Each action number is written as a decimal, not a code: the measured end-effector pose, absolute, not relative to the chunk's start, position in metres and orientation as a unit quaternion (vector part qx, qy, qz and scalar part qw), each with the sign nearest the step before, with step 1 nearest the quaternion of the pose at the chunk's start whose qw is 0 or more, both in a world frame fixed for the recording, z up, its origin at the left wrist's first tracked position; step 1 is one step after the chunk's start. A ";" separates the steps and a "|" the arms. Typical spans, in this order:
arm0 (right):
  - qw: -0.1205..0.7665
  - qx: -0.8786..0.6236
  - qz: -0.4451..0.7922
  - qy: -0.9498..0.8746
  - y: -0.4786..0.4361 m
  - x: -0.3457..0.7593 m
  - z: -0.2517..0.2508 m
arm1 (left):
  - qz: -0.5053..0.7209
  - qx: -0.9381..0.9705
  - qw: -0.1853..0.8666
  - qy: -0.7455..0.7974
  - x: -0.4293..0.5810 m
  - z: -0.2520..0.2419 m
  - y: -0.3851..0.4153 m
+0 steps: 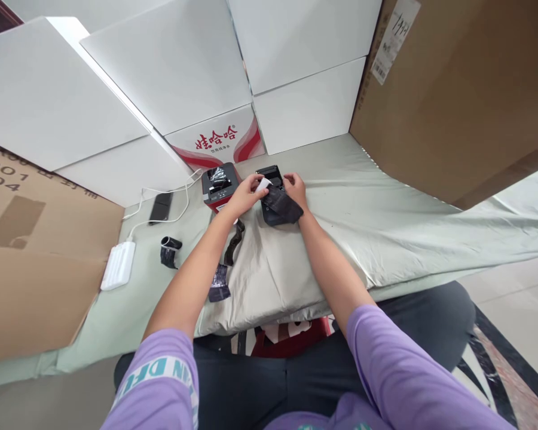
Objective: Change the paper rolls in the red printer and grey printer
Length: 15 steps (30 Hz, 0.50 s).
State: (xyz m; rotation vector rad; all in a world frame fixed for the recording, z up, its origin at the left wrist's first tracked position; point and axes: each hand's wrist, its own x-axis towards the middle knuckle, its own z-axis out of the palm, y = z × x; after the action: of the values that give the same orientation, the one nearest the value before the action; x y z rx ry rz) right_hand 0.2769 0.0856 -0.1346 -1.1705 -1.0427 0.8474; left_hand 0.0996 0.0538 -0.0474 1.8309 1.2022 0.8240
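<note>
My left hand [247,194] pinches the white end of a black label strip [283,206]. The strip's dark length hangs to the right, beside my right wrist. Under it stands a small black device [271,218], which looks like a label printer with its top open. Fingers of my right hand [295,188] are bent against the device's right side; their tips are partly hidden. Just left of my left hand is a black and red box [219,186] with a glossy black piece on top. A curled black strip [234,243] lies below it, near my left forearm.
More black strip pieces, one a roll [169,252], one flat [219,284], lie on the cloth-covered table [332,179]. At left are a phone [160,208], a white power strip [118,266] and cables. White boxes [309,104] and brown cartons [452,101] wall the table.
</note>
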 end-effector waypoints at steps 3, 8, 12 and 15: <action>0.628 -0.518 0.358 -0.456 0.086 0.276 -0.132 | 0.235 0.794 0.289 0.480 0.103 -0.044 0.058; 0.634 -0.517 0.355 -0.452 0.084 0.276 -0.130 | 0.165 0.860 0.161 0.455 0.115 -0.037 0.061; 0.629 -0.521 0.361 -0.451 0.084 0.276 -0.130 | 0.161 0.857 0.124 0.473 0.123 -0.043 0.066; 0.631 -0.517 0.362 -0.450 0.085 0.276 -0.131 | 0.204 0.847 0.146 0.469 0.123 -0.053 0.069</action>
State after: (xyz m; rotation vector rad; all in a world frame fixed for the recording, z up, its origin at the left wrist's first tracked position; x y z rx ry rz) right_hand 0.2760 0.0855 -0.1314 -1.1842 -1.0307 0.8276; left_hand 0.1234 0.0693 -0.0533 2.4373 1.3510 0.5867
